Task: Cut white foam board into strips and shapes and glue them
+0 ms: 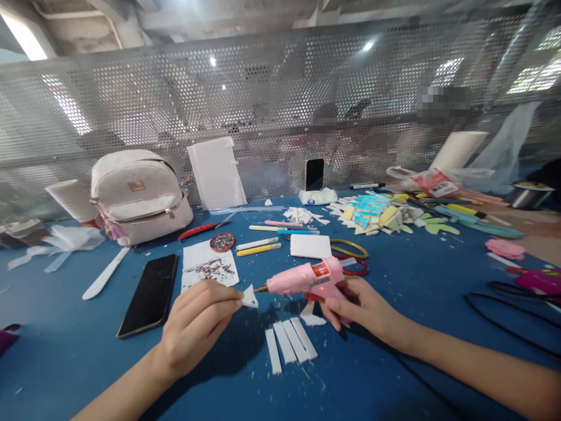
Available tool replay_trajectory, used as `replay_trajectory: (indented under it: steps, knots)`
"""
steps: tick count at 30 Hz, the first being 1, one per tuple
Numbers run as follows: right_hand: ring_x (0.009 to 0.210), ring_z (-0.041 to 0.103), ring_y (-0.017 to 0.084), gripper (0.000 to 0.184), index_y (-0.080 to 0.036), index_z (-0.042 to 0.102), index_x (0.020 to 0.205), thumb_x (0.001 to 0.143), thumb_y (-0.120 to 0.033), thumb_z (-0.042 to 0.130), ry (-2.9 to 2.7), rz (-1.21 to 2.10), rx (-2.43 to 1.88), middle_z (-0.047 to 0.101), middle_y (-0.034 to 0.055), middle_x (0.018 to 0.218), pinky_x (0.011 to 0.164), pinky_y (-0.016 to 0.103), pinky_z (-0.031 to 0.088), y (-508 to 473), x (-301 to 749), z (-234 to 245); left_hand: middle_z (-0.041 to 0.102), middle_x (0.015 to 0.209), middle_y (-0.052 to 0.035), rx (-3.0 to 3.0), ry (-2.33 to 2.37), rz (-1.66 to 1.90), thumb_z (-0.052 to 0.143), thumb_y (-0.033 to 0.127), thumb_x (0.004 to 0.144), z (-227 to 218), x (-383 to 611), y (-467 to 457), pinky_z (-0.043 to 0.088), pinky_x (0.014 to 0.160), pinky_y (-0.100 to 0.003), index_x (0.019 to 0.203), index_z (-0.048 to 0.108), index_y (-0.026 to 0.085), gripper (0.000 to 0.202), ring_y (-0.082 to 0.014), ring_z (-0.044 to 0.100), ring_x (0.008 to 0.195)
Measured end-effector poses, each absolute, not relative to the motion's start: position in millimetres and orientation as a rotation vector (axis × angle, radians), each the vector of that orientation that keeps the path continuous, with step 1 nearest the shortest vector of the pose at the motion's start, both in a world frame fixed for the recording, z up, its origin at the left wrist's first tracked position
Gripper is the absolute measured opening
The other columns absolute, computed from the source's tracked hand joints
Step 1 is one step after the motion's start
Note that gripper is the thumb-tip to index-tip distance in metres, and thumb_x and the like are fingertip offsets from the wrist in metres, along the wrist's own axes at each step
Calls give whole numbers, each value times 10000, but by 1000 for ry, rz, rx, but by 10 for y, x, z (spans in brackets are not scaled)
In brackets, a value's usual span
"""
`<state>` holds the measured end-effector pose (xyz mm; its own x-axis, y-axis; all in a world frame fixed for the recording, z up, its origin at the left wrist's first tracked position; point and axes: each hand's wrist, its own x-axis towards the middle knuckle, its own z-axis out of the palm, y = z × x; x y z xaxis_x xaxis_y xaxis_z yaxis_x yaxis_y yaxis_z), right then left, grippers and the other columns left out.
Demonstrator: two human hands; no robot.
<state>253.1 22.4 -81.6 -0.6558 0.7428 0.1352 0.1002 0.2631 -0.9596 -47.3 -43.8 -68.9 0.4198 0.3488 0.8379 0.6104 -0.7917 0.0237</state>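
My right hand (362,304) is closed round the handle of a pink hot glue gun (298,279), which points left. Between the fingertips of my left hand (201,318) is a small white piece (250,297), its edge at or very near the nozzle; whether they touch I cannot tell. Several white strips (287,342) lie side by side on the blue table below the gun. Another white scrap (312,316) rests under the gun, partly hidden by it. A white sheet (188,263) beyond my left hand carries dark specks and a small red-rimmed dish (222,241).
A black phone (149,297) and a white plastic knife (105,275) lie at left, before a pale backpack (135,196). Markers (258,249), a white block (310,246) and a pile of coloured cut pieces (372,211) lie farther back. Black cable (504,310) loops at right.
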Motion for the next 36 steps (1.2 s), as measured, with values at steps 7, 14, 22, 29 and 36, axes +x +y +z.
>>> replay_trajectory:
  steps: [7,14,22,29,36]
  knots:
    - [482,455,110,489,-161,621,738,907,-619,594,-1960,1414,-757,581,2,552,509,249,396,214,2530,-792,742,906,-83,-2411,-827,-1358,662,-88,802,-684,-477,-461,567,761,-305,949,688,119,256,-176,680,827]
    - [471,436,104,485,-142,639,838,916,-618,580,-1950,1410,-741,565,-4,552,451,239,336,236,2540,-822,737,888,-48,-2461,-1100,-1594,628,-19,857,-711,-478,-402,580,773,-254,916,694,173,212,-153,709,842]
    - [490,438,101,440,-162,609,751,933,-561,579,-1941,1380,-737,561,2,571,454,234,356,243,2539,-840,730,772,-65,-2471,-1771,-1940,689,211,884,-874,-505,-237,597,567,-244,878,683,146,65,-164,716,649]
    - [479,437,99,468,-180,570,670,934,-566,575,-1953,1362,-721,553,-7,557,512,248,432,231,2521,-818,719,725,-45,-2506,-1986,-2136,744,295,843,-920,-470,-272,588,583,-250,857,714,156,143,-155,694,642]
    - [479,422,100,467,-184,565,658,940,-555,574,-1960,1351,-741,549,-9,559,549,255,425,241,2535,-868,729,733,-32,-2445,-2069,-2243,776,318,801,-937,-490,-250,579,604,-247,821,730,180,146,-148,688,654]
